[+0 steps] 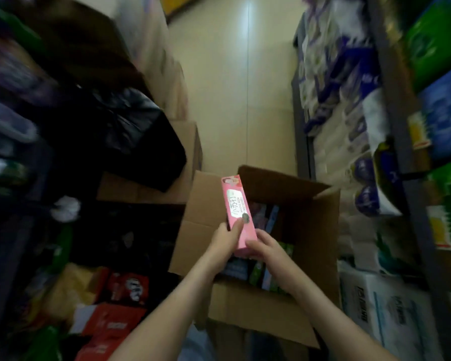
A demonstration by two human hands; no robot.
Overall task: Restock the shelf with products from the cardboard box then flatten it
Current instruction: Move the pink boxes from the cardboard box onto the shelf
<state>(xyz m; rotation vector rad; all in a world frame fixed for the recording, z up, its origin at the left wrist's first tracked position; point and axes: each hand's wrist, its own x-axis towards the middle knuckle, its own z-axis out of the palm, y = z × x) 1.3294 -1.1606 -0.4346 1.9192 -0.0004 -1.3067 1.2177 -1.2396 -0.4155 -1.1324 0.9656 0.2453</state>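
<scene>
Restocking in hand; flattening not yet due, as judged.

- Far left: dark racks, goods blurred, not identifiable.
- Black bag (130, 136): slumped over a second brown box (190, 142).
- Lower left: red packets (115, 324), piled low.
- Centre: cardboard box (201, 217), flaps open, standing in the aisle, with several packs (258, 274) inside.
- Left hand (225, 239): thumb and fingers curled round the near end of the pink carton (236, 204).
- Right hand (267, 250): fingers (255, 242) wrapped round the same end from the other side.
- Pink carton: long, slim, held tilted above the open box, clear of the contents.
- Right: shelf (387, 74), stacked with wrapped tissue rolls (331, 100); green and blue packs further right.

Next move, as judged: carry the carton to its place on a shelf, though which place cannot be told. The box needs emptying before it can be folded flat.
</scene>
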